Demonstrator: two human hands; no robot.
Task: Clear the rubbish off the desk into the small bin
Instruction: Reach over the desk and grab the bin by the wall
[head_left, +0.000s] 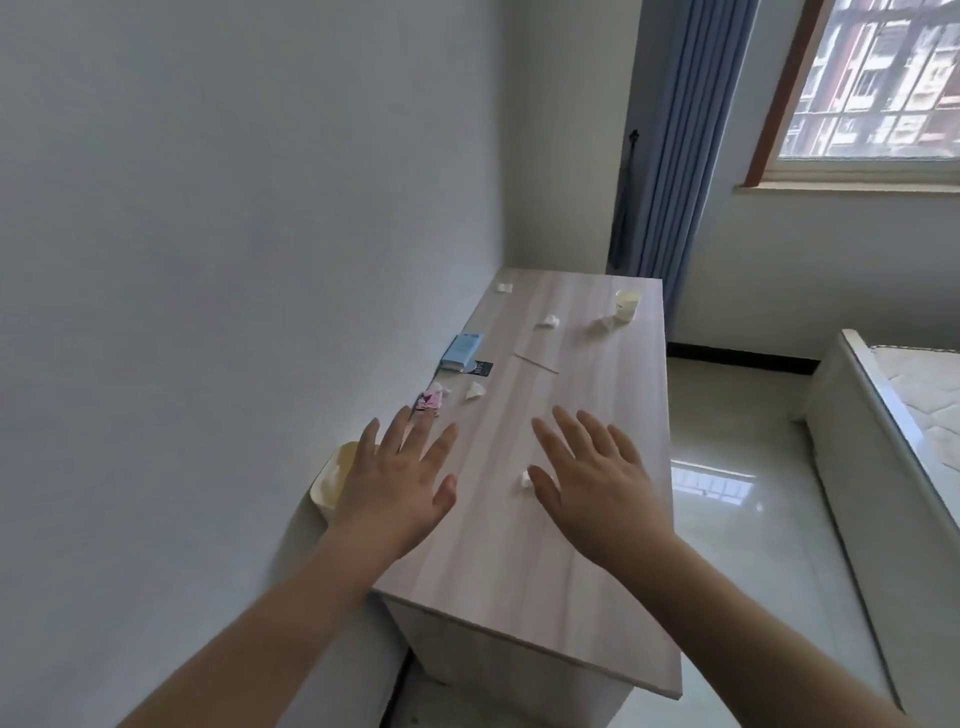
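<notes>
Facing pale wooden desk (545, 519), paper scraps (548, 321), white wall (234, 208).

bin (332, 480): partly behind left hand (397, 480) | bed (893, 415): cut off right | scraps: blurred

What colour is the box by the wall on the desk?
Light blue; the box lies flat against the wall, seen clearly in the head view.

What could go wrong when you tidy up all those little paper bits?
The small cream bin sits half hidden behind the left hand, at the pale wooden desk's wall-side edge, so it might get knocked. The white paper cup stands near the far right edge and could tip off if swept. The blue box may not be rubbish, yet could be binned by mistake.
</notes>
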